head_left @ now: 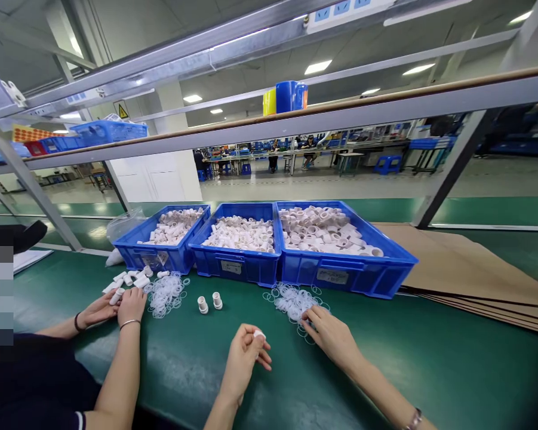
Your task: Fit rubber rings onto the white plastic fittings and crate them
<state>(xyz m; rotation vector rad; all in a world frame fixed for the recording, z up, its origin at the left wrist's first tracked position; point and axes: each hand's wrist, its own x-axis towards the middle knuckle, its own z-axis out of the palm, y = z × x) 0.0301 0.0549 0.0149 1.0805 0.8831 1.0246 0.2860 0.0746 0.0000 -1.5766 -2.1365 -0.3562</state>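
A small white plastic piece (pixel 260 334) is pinched between the thumb and fingers of my left hand (pixel 245 358), above the green table (pixel 183 370). My right hand (pixel 331 335) touches the near right edge of a pile of clear rings (pixel 293 300); its fingertips are bent together over the rings, and whether a ring is between them is too small to tell. Two white fittings (pixel 203 304) (pixel 217 300) stand upright on the table, left of my hands.
Three blue bins (pixel 237 266) of white parts line the back. At the left a co-worker's hands (pixel 132 304) hold a white fitting beside another ring pile (pixel 166 294) and loose fittings. Cardboard sheets (pixel 470 269) lie at the right. A shelf (pixel 233 132) crosses above.
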